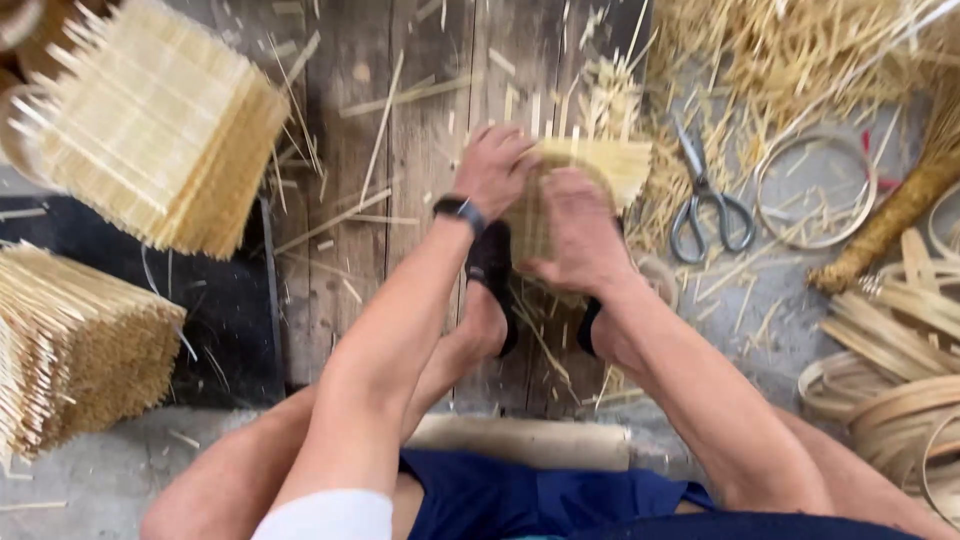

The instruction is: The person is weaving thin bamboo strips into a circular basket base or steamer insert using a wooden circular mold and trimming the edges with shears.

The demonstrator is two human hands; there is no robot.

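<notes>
— Pressing down is what both hands seem to be doing in the head view. The left hand (493, 168) lies with its fingers curled over the near left edge of a woven bamboo mat (585, 172), and the right hand (582, 232) lies flat across the middle, fingers together and pointing toward the body.

— Why hold it like that rather than lift it?

— I judge that the loose strips would spring apart otherwise. The mat sits on the wooden floor planks (350, 150), directly under both palms, and the feet in dark sandals (492, 270) are tucked just below the hands, seemingly pinning its near edge.

— Is either hand pinching a strip?

— The left fingertips bend around the mat's rim, so it grips there; whether a single strip is pinched I cannot tell. The right is simply pressed on top.

— What lies around?

— Just right of the right hand, a pair of grey scissors (708, 205) rests on the floor, within reach. Further right are a thin bamboo ring (815, 188) and coiled bamboo bands (895, 390). Far to the left of the left hand stand two stacks of finished mats (150, 125), kept well apart from the work, likely so that scraps do not mix in. Beyond the hands, straw-like offcuts (780, 60) lie heaped.
</notes>
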